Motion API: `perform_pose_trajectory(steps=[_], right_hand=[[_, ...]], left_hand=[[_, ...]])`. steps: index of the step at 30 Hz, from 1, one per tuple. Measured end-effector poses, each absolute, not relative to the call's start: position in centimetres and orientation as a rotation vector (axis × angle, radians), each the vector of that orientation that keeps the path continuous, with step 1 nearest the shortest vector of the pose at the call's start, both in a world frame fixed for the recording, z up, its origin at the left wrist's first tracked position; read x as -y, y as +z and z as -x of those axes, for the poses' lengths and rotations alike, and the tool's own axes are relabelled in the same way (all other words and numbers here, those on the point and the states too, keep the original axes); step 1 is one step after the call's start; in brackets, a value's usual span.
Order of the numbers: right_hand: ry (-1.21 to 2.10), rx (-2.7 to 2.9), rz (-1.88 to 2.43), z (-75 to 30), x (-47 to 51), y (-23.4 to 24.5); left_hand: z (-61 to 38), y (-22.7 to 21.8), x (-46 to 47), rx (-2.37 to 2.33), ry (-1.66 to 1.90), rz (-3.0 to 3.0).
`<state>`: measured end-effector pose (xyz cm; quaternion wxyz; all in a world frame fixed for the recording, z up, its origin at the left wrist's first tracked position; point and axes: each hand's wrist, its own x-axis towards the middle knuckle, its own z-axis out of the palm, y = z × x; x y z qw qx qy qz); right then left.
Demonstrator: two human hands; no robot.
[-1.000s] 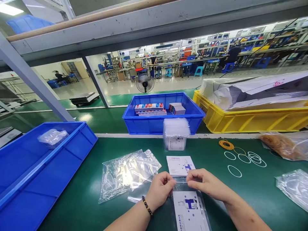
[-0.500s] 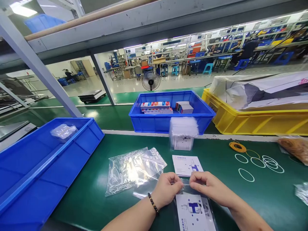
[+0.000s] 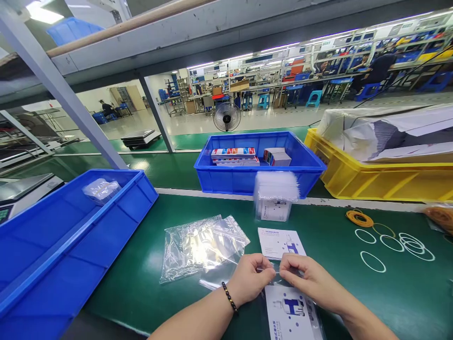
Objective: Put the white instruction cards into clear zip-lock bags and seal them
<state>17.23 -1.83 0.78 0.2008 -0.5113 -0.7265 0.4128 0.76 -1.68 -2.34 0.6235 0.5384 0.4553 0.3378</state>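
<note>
Both my hands pinch the top edge of a clear zip bag (image 3: 311, 314) that lies on the green mat and holds a white printed card (image 3: 290, 315). My left hand (image 3: 250, 277), with a bead bracelet at the wrist, grips the left part of the seal. My right hand (image 3: 307, 278) grips the right part, and the fingertips nearly meet. A second white card (image 3: 279, 242) lies flat just beyond my hands. A loose pile of empty clear bags (image 3: 201, 245) lies to the left of my left hand.
A bagged stack of cards (image 3: 275, 194) stands before a blue bin (image 3: 258, 179) of small boxes. A long blue tray (image 3: 67, 245) lies left, a yellow crate (image 3: 382, 182) right. White rings (image 3: 372, 261) and orange rubber bands (image 3: 358, 218) lie at right. People work at distant benches.
My hands stay pinched on the bag's top edge and have come slightly closer together. The camera has swung a little left, so everything sits further right in view.
</note>
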Motion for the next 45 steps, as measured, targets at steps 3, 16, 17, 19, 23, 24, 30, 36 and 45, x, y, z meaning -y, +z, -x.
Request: perform_pose_trajectory(steps=[3, 16, 17, 19, 23, 24, 30, 36, 45], right_hand=[[1.144, 2.049, 1.411, -16.9, 2.0, 0.6], [1.005, 2.140, 1.479, -19.2, 1.2, 0.2], [0.947, 2.133, 1.512, -19.4, 1.1, 0.0], [0.824, 2.111, 1.579, -19.6, 0.9, -0.5], [0.672, 2.095, 1.643, -19.4, 0.8, -1.0], [0.647, 2.092, 1.643, -19.3, 0.7, -1.0], [0.545, 2.077, 1.602, -19.0, 0.7, -0.9], [0.513, 2.050, 1.565, -19.2, 1.1, -0.4], [0.558, 2.063, 1.480, -18.7, 1.5, -0.1]], left_hand=[[-0.8, -2.5, 1.8, -1.048, 0.745, -1.265], [0.9, -1.0, 0.5, -1.378, 0.987, -1.724], [0.9, -1.1, 0.4, -1.395, 1.014, -1.710], [1.0, -1.5, 0.3, -1.395, 1.014, -1.693], [0.7, -2.6, 0.2, -1.373, 0.997, -1.698], [0.6, -2.7, 0.3, -1.369, 1.013, -1.694], [0.6, 0.2, 1.7, -1.291, 1.162, -1.652], [3.5, 3.9, 0.9, -1.617, 0.693, -1.988], [5.8, -0.2, -0.3, -1.835, -0.054, -2.056]])
